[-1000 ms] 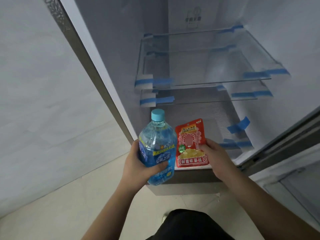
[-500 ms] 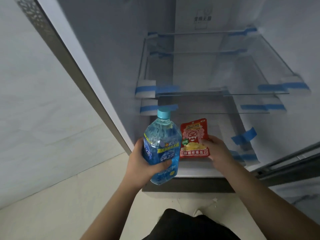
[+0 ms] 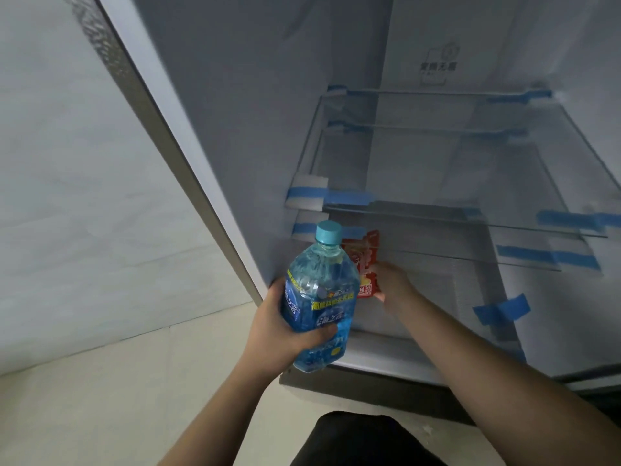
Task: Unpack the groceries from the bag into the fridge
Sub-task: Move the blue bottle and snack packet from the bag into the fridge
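Note:
My left hand (image 3: 280, 326) grips a blue drink bottle (image 3: 319, 297) with a light blue cap, held tilted in front of the open fridge's lower left corner. My right hand (image 3: 391, 285) holds a red snack packet (image 3: 367, 264) inside the lowest compartment of the fridge (image 3: 386, 356), under the glass shelves. The bottle hides the packet's left part. The grocery bag is out of view.
Two glass shelves (image 3: 437, 210) with blue tape at their corners sit above the hands. The fridge's left wall (image 3: 235, 146) runs beside the bottle. A pale wall and floor (image 3: 100, 398) lie to the left. Dark clothing shows at the bottom edge.
My right hand has pushed the red packet deeper into the lowest compartment, behind the bottle. The bottle stays in my left hand outside the fridge. The view has shifted closer and left.

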